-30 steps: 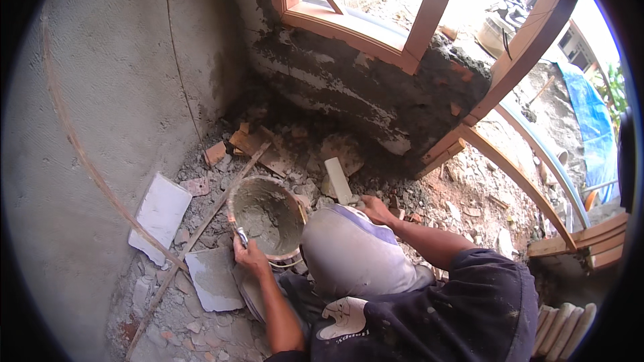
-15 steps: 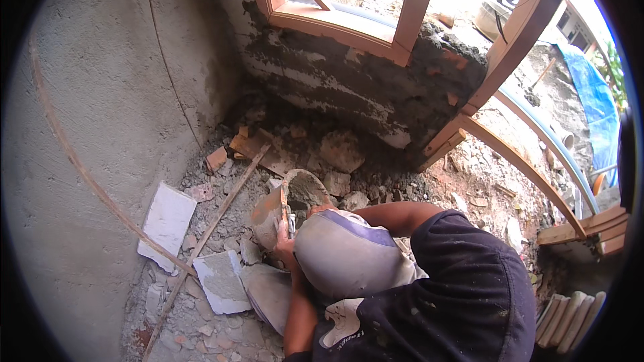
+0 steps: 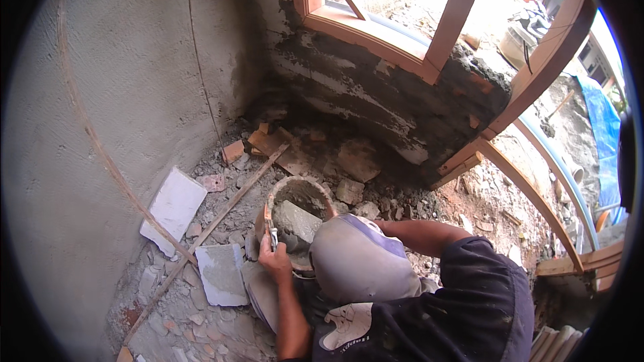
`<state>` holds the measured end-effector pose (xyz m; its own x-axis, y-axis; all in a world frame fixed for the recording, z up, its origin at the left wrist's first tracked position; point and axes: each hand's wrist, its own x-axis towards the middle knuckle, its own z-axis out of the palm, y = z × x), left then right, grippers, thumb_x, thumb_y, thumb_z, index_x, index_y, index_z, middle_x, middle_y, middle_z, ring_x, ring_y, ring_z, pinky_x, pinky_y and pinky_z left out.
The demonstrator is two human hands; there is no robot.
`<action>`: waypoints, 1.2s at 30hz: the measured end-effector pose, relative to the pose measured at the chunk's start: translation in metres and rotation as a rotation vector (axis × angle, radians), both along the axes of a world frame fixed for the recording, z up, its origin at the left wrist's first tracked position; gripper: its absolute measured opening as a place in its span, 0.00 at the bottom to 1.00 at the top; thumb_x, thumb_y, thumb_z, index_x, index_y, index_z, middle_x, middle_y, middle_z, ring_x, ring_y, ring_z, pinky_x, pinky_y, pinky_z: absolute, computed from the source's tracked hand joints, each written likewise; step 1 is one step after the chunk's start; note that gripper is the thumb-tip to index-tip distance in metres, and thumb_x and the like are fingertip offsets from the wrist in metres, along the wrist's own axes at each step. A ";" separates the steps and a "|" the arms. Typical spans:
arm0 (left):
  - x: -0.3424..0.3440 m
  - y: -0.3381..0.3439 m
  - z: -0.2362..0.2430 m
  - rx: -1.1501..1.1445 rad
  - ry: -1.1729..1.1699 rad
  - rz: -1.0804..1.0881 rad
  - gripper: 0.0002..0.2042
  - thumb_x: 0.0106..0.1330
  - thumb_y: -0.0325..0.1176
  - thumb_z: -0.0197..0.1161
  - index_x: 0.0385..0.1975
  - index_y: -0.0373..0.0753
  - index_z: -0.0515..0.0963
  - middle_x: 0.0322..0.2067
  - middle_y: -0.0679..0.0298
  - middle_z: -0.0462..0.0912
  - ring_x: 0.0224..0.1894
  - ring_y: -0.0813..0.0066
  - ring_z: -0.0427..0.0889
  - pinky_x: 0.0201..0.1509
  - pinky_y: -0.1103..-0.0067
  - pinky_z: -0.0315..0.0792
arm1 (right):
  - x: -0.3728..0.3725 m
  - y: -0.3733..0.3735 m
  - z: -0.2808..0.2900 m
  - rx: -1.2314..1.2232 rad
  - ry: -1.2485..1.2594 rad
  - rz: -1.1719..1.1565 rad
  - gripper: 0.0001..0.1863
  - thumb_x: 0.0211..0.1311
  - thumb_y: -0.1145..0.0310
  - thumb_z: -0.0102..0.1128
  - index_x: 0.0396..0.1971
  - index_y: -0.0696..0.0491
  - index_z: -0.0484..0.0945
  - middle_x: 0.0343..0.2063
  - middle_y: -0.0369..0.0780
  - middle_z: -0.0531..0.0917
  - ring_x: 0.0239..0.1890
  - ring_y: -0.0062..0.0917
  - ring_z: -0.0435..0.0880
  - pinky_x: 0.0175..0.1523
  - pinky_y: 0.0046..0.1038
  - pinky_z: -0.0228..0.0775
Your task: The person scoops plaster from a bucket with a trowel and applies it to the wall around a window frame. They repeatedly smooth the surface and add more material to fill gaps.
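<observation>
Our hands unseen, cannot tell. Co-worker's left hand (image 3: 275,262) clamps bucket (image 3: 300,191) at left. Likely steadying; next needs firmness.

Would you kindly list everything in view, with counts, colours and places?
Bucket: one, grey, centre
Pale mass: one, grey, in bucket
Boards: two, whitish, left
Strips: two, brown, left
Bricks: several, orange, beyond bucket
Rubble: uncounted, grey, lower left
Walls: two, grey, left and far
Frames: several, pinkish, top and right
Tarp: one, blue, far right
Slats: several, pale, lower right
Cap: one, grey, lower centre
Shirt: one, dark, bottom
Left hand: one, bare, at bucket's rim
Right hand: hidden behind cap
</observation>
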<state>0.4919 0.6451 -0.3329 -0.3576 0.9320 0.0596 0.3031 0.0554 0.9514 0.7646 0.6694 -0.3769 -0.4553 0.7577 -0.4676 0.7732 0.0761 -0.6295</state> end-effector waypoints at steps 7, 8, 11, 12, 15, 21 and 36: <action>-0.044 -0.001 -0.047 0.067 -0.200 0.209 0.23 0.51 0.25 0.54 0.50 0.25 0.77 0.37 0.62 0.80 0.38 0.73 0.77 0.47 0.78 0.72 | -0.020 0.019 0.036 0.144 -0.124 -0.007 0.15 0.64 0.64 0.54 0.45 0.58 0.73 0.42 0.45 0.81 0.48 0.43 0.83 0.46 0.42 0.76; -0.049 -0.001 -0.050 0.017 -0.239 0.216 0.25 0.52 0.24 0.53 0.53 0.25 0.75 0.41 0.60 0.80 0.40 0.70 0.78 0.49 0.78 0.72 | -0.026 0.025 0.045 0.177 -0.113 0.001 0.15 0.64 0.64 0.54 0.44 0.58 0.73 0.42 0.45 0.81 0.48 0.43 0.83 0.46 0.42 0.77; -0.057 -0.005 -0.049 -0.009 -0.372 0.311 0.27 0.52 0.23 0.52 0.56 0.25 0.73 0.45 0.56 0.79 0.43 0.67 0.79 0.52 0.76 0.72 | -0.045 0.043 0.079 0.291 0.011 0.056 0.12 0.63 0.65 0.55 0.41 0.58 0.72 0.39 0.45 0.81 0.44 0.43 0.84 0.43 0.42 0.77; -0.057 -0.008 -0.046 0.050 -0.553 0.305 0.27 0.51 0.25 0.54 0.55 0.23 0.74 0.47 0.51 0.80 0.45 0.61 0.80 0.54 0.72 0.72 | -0.051 0.055 0.091 0.340 0.097 0.089 0.11 0.62 0.66 0.55 0.39 0.58 0.72 0.38 0.45 0.81 0.42 0.43 0.84 0.41 0.42 0.76; -0.058 -0.014 -0.034 0.050 -0.568 0.347 0.28 0.51 0.25 0.54 0.57 0.23 0.73 0.47 0.49 0.80 0.45 0.59 0.81 0.54 0.71 0.73 | -0.071 0.082 0.122 0.245 0.145 0.232 0.10 0.58 0.69 0.58 0.36 0.58 0.72 0.35 0.46 0.81 0.40 0.45 0.84 0.40 0.42 0.75; -0.057 -0.015 -0.024 -0.080 -0.420 0.415 0.28 0.52 0.27 0.54 0.56 0.23 0.74 0.49 0.48 0.80 0.47 0.58 0.80 0.55 0.71 0.73 | -0.070 0.128 0.143 -0.329 0.509 0.290 0.13 0.53 0.68 0.65 0.35 0.60 0.81 0.23 0.38 0.82 0.26 0.22 0.83 0.30 0.27 0.73; 0.014 0.014 0.006 -0.039 0.093 0.160 0.25 0.52 0.31 0.58 0.51 0.27 0.77 0.36 0.44 0.84 0.37 0.49 0.84 0.43 0.65 0.76 | 0.000 0.046 -0.005 0.141 0.229 -0.090 0.20 0.61 0.57 0.58 0.41 0.61 0.78 0.36 0.54 0.83 0.41 0.50 0.84 0.45 0.45 0.74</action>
